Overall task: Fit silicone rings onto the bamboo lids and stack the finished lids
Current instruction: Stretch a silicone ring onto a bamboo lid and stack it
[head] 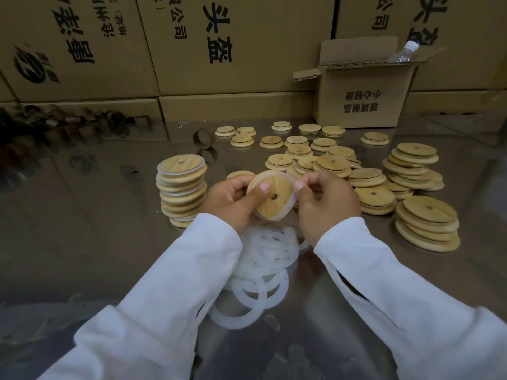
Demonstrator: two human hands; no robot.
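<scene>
A stack of finished lids [181,187] is kept just left of the held lid [270,197], with translucent white edges showing between the pale, grained discs, presumably so that done work is kept apart. The lid is gripped by the left hand [230,200], fingers curled behind and thumb pressed on its face, and it is tilted up so the rim can be seen. Below it, near the sleeves, floppy flat loose rings [263,259] are heaped within reach. A silicone ring [292,197] is partly seated round the lid's stepped rim (the disc has a small centre hole). The ring's edge is pinched by the right hand [326,204], thumb against forefinger, to stretch it on. Right of the lid, bare lids [428,223] are piled loosely.
</scene>
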